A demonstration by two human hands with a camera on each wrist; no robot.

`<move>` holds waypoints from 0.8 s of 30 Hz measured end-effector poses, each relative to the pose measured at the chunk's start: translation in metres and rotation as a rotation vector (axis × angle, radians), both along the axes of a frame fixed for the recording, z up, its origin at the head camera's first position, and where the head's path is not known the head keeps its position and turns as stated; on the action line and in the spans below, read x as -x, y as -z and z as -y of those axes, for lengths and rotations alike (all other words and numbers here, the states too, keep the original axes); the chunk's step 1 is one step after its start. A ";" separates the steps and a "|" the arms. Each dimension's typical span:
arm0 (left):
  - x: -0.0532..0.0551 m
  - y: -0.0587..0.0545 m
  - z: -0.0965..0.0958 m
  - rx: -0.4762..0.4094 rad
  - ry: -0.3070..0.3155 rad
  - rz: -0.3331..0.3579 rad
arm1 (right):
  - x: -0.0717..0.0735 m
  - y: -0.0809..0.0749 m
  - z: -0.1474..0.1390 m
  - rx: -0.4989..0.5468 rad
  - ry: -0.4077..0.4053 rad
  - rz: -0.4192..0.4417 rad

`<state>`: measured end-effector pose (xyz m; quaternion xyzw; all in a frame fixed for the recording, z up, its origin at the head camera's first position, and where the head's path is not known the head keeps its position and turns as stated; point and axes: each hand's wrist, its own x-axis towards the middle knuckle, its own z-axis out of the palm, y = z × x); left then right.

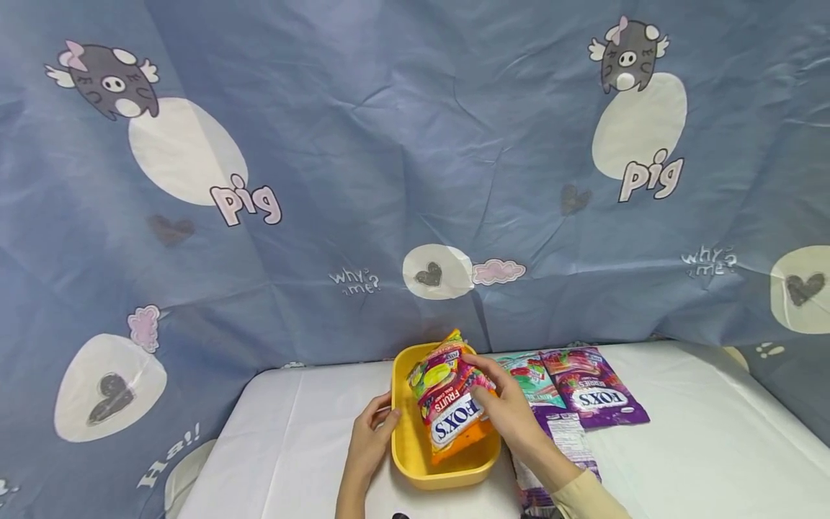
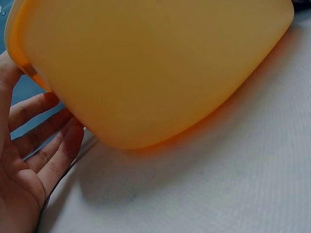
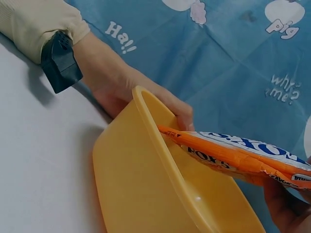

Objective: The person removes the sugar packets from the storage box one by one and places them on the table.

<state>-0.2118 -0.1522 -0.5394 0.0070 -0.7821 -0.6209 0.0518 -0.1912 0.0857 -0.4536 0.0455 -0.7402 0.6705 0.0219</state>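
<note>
My right hand grips an orange and red Fox's Fruits candy bag, its thumb on the printed front. The bag is tilted over a yellow plastic tub; in the right wrist view the bag reaches over the tub's opening, and only part of the right hand shows at the frame's edge. At the tub's left side is my left hand, touching it near the rim. The left wrist view shows that hand's fairly straight fingers against the tub's outer wall.
Right of the tub lie more candy bags: a teal one, a purple Fox's Berries bag and another purple bag showing its printed back. A blue pig-print cloth hangs behind the white table surface.
</note>
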 end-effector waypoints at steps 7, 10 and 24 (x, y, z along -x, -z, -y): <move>0.000 0.001 0.001 -0.007 -0.002 0.005 | -0.004 -0.001 -0.005 0.011 0.001 0.012; 0.000 0.000 0.000 -0.009 0.004 0.002 | -0.006 -0.002 -0.007 0.016 0.002 0.004; 0.000 0.000 -0.001 0.008 -0.001 -0.035 | -0.016 -0.006 -0.019 0.044 0.024 0.009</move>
